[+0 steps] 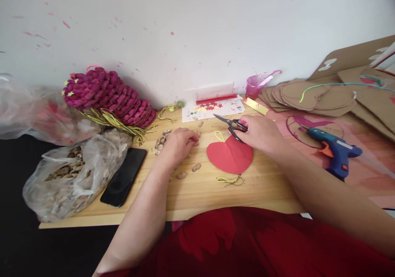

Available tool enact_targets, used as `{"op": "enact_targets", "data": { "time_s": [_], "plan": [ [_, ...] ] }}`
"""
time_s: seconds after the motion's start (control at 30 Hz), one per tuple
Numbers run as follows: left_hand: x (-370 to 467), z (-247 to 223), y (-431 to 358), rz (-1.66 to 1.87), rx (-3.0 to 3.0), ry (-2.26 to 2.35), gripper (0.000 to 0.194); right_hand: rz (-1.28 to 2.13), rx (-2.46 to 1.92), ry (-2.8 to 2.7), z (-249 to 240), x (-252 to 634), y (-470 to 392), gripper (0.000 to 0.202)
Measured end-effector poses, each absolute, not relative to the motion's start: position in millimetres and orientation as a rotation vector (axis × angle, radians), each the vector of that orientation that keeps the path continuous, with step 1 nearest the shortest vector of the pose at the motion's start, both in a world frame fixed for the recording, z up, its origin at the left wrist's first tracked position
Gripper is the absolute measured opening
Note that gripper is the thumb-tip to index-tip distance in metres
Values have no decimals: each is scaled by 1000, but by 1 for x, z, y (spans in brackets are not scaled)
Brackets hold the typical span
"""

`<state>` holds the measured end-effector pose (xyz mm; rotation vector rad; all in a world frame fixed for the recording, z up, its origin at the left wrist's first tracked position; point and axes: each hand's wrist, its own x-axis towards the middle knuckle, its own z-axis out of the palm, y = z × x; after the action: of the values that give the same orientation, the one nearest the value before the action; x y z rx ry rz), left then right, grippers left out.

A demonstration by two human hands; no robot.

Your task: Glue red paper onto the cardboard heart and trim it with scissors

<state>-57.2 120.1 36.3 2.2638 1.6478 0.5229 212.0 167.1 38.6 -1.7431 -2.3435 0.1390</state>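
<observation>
My right hand (261, 132) grips a pair of scissors (235, 129) by their black handles, the blades pointing left and slightly parted. Under the scissors lies a red paper heart (226, 155) with a yellow string loop (219, 136) at its top notch. A short bundle of yellow-green string (230, 180) rests below the heart's tip. My left hand (179, 144) is closed over the table, fingertips pressed together; whatever they hold is hidden. Around it are a pile of peanut shells (162, 141) and several loose peanuts (196, 168).
At left are a bag of shells (80, 170), a black phone (123, 178) and stacked magenta peanut-shell hearts (111, 96). Behind lies white paper (188, 111) with star cutouts. At right stand a pink cup (253, 88), cardboard hearts (327, 98) and a blue glue gun (336, 149).
</observation>
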Motion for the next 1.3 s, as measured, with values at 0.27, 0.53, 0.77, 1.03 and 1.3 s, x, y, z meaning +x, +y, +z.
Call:
{"op": "enact_targets", "data": {
  "time_s": [0.27,0.53,0.77,1.03,1.3],
  "plan": [
    [-58,38,120,536,2095,1893,17,159,-1740,-2338,40,211,168,27],
    [-57,35,119,532,2048,1896,13,174,-1746,-2331,40,210,167,27],
    [-54,34,120,563,2033,1944,14,169,-1745,-2330,39,211,167,28],
    [-56,33,121,583,2089,1975,13,155,-1685,-2298,41,209,164,26],
    [-59,33,121,523,2048,1948,18,179,-1644,-2289,41,208,163,26]
  ]
}}
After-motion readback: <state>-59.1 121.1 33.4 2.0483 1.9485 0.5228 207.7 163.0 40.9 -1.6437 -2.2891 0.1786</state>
